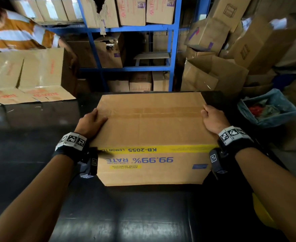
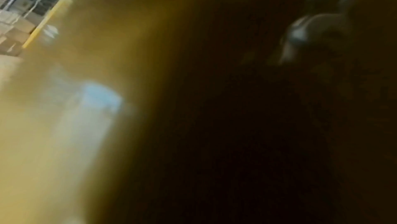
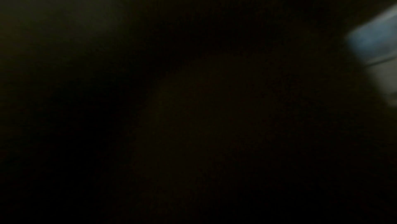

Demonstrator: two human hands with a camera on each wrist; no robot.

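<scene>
the left hand (image 1: 91,122) grips the left top edge of the box (image 1: 152,126), thumb flat on the lid, fingers hidden down the side; the right hand (image 1: 213,119) curls over the right top edge, knuckles up. both forearms reach straight forward, one each side of the box, which sits flat on the black table (image 1: 126,215). behind it stands a blue shelf (image 1: 131,28) of cartons (image 1: 131,13), with a lined bin (image 1: 267,109) to the right.

Front: black tabletop (image 1: 126,215) is lying open.
Centre: taped brown cardboard box (image 1: 152,126) is blocking.
Left: flattened brown cartons (image 1: 31,95) are crowding.
Right: blue-lined bin (image 1: 276,122) is standing near.
</scene>
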